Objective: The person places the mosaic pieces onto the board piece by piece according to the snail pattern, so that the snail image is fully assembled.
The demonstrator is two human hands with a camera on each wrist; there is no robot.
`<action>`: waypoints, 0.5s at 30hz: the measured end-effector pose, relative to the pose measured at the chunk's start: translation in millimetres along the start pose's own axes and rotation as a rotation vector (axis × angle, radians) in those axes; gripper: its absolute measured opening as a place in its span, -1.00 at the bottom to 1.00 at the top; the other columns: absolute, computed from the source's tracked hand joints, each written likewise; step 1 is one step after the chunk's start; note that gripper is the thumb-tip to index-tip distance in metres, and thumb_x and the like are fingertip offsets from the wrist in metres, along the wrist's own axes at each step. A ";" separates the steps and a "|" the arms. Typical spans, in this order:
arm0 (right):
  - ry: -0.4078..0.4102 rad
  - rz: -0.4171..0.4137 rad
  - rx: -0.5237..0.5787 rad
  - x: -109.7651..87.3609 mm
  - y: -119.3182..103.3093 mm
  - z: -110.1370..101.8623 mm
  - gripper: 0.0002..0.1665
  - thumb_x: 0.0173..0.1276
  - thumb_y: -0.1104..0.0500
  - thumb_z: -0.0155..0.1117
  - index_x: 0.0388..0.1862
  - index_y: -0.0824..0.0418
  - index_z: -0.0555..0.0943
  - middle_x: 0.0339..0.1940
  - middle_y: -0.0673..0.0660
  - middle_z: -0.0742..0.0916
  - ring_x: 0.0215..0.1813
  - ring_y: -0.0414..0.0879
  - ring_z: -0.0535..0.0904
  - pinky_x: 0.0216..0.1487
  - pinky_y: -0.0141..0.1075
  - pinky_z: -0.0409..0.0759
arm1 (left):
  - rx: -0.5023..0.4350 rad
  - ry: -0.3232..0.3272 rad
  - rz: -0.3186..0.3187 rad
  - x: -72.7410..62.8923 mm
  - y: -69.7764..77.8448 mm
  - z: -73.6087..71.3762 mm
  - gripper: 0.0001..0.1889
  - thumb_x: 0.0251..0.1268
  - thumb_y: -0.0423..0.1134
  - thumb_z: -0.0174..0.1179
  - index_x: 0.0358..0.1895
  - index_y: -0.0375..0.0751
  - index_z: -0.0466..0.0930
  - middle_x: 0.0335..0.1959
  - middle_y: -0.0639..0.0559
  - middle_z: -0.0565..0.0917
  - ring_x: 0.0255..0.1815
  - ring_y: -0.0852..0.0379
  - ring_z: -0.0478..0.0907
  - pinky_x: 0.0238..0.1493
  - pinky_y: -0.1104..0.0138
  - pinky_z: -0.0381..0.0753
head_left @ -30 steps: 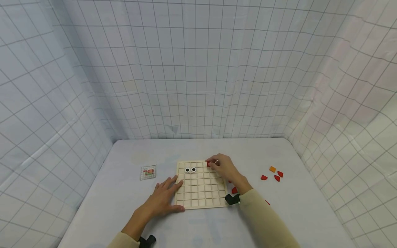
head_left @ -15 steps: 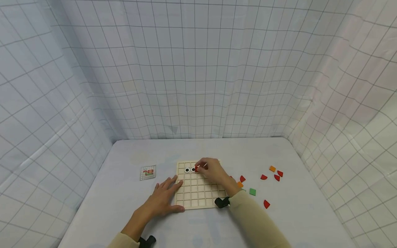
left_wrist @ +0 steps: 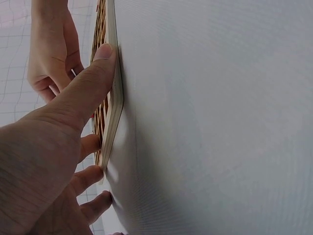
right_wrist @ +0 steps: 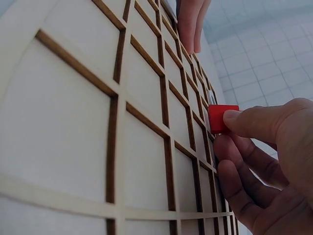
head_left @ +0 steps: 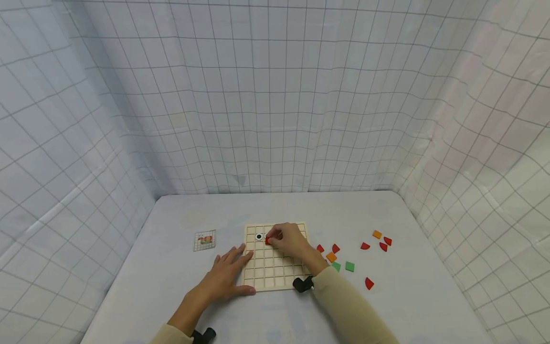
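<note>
A pale wooden grid board (head_left: 275, 274) lies flat on the table. My left hand (head_left: 227, 274) rests at its left edge with the fingers spread; in the left wrist view the thumb (left_wrist: 90, 81) lies along the board's rim. Between thumb and fingertips my right hand (head_left: 292, 240) pinches a small red square tile (right_wrist: 222, 118), held at the upper part of the grid. One white disc with a black centre (head_left: 259, 236) sits in a cell left of the red tile. A second disc is mostly hidden by the tile and fingers.
Right of the board lie loose orange tiles (head_left: 331, 257), green squares (head_left: 350, 266) and several red quarter-round pieces (head_left: 369, 283). A picture card (head_left: 205, 240) lies on the left. Grid-patterned curtains (head_left: 275, 119) surround the table (head_left: 275, 315).
My right hand has moved left and slightly nearer across the board with the red tile, from the upper right to just beside the discs. My left hand has stayed put.
</note>
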State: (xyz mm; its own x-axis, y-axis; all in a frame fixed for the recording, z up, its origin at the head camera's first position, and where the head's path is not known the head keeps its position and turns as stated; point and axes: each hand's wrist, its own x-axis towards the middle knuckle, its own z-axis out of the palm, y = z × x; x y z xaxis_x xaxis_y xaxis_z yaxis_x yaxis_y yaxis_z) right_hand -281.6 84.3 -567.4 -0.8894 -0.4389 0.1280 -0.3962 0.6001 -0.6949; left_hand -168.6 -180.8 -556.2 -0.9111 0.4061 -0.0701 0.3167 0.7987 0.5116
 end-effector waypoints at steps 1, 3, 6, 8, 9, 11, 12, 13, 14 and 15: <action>0.000 -0.004 0.000 0.0 -0.2 0.4 -0.91 0.68 0.22 0.52 0.00 0.08 0.92 -0.13 0.01 0.93 -0.11 -0.26 0.77 0.01 -0.35 0.78 | 0.000 0.001 0.000 -0.1 0.1 -0.1 0.17 0.23 0.29 0.73 0.82 -0.15 0.42 0.93 -0.30 0.24 0.90 -0.59 0.18 0.75 -0.70 0.11; -0.001 -0.011 0.005 0.0 -0.8 0.6 -0.92 0.67 0.23 0.53 0.00 0.10 0.92 -0.15 0.02 0.93 -0.14 -0.29 0.76 -0.02 -0.38 0.77 | -0.002 0.001 -0.002 0.0 0.1 -0.2 0.17 0.22 0.29 0.74 0.82 -0.15 0.42 0.93 -0.30 0.24 0.90 -0.59 0.18 0.75 -0.70 0.10; -0.003 -0.022 0.015 -0.1 -1.7 0.7 -0.93 0.67 0.25 0.54 0.00 0.13 0.91 -0.17 0.03 0.92 -0.18 -0.32 0.73 -0.07 -0.40 0.76 | 0.002 0.002 -0.001 0.4 -0.2 0.1 0.17 0.22 0.29 0.74 0.82 -0.15 0.42 0.93 -0.30 0.24 0.90 -0.59 0.18 0.74 -0.70 0.11; -0.007 -0.024 0.023 -0.5 -2.6 0.7 -0.93 0.66 0.25 0.54 0.00 0.15 0.91 -0.17 0.04 0.92 -0.20 -0.33 0.72 -0.09 -0.41 0.75 | 0.004 0.002 -0.001 0.8 -0.8 0.6 0.17 0.22 0.28 0.74 0.82 -0.15 0.42 0.93 -0.30 0.24 0.90 -0.59 0.18 0.74 -0.70 0.11; -0.010 -0.021 0.026 -0.8 -3.1 0.8 -0.93 0.66 0.25 0.54 0.00 0.15 0.91 -0.17 0.04 0.92 -0.20 -0.33 0.71 -0.09 -0.43 0.73 | 0.006 0.002 0.000 1.0 -0.9 0.7 0.17 0.22 0.29 0.74 0.82 -0.15 0.42 0.93 -0.30 0.24 0.90 -0.59 0.18 0.74 -0.70 0.12; -0.011 -0.022 0.030 -1.2 -3.4 1.0 -0.93 0.65 0.26 0.55 -0.01 0.16 0.91 -0.18 0.04 0.91 -0.21 -0.34 0.70 -0.10 -0.42 0.73 | 0.007 0.002 0.000 1.2 -1.0 0.9 0.17 0.22 0.29 0.74 0.82 -0.14 0.42 0.93 -0.30 0.24 0.90 -0.59 0.18 0.74 -0.70 0.12; -0.013 -0.020 0.032 -1.4 -3.6 1.0 -0.93 0.65 0.26 0.55 -0.01 0.16 0.91 -0.18 0.04 0.92 -0.21 -0.34 0.70 -0.10 -0.43 0.73 | 0.008 0.002 -0.001 1.3 -1.0 0.9 0.17 0.22 0.29 0.74 0.82 -0.14 0.43 0.93 -0.30 0.24 0.90 -0.59 0.19 0.74 -0.70 0.12; -0.013 -0.022 0.032 -1.8 -3.9 0.9 -0.94 0.65 0.26 0.55 -0.01 0.17 0.91 -0.17 0.05 0.92 -0.21 -0.34 0.70 -0.11 -0.42 0.73 | 0.008 0.003 -0.001 1.3 -0.9 0.8 0.17 0.22 0.29 0.74 0.82 -0.14 0.43 0.93 -0.30 0.24 0.90 -0.59 0.19 0.74 -0.70 0.12; -0.015 -0.021 0.030 -1.9 -3.9 0.7 -0.94 0.65 0.25 0.56 -0.01 0.16 0.91 -0.17 0.04 0.92 -0.21 -0.34 0.70 -0.11 -0.43 0.73 | 0.009 0.003 -0.002 1.3 -0.8 0.8 0.17 0.21 0.29 0.74 0.82 -0.14 0.43 0.93 -0.30 0.25 0.90 -0.59 0.19 0.74 -0.70 0.12; -0.016 -0.020 0.028 -2.2 -4.2 0.6 -0.94 0.65 0.25 0.56 -0.02 0.16 0.91 -0.17 0.04 0.92 -0.21 -0.35 0.69 -0.11 -0.43 0.73 | 0.009 0.003 -0.003 1.4 -0.7 0.8 0.18 0.21 0.29 0.75 0.81 -0.14 0.43 0.93 -0.30 0.25 0.90 -0.59 0.19 0.74 -0.70 0.12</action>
State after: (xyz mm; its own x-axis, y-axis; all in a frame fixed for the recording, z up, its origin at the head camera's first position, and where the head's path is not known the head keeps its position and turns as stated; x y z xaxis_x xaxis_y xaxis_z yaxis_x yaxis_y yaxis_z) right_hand -277.8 82.3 -565.2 -0.8773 -0.4616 0.1313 -0.4076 0.5722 -0.7117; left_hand -169.8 -180.5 -557.3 -0.9129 0.4024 -0.0686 0.3164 0.8036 0.5041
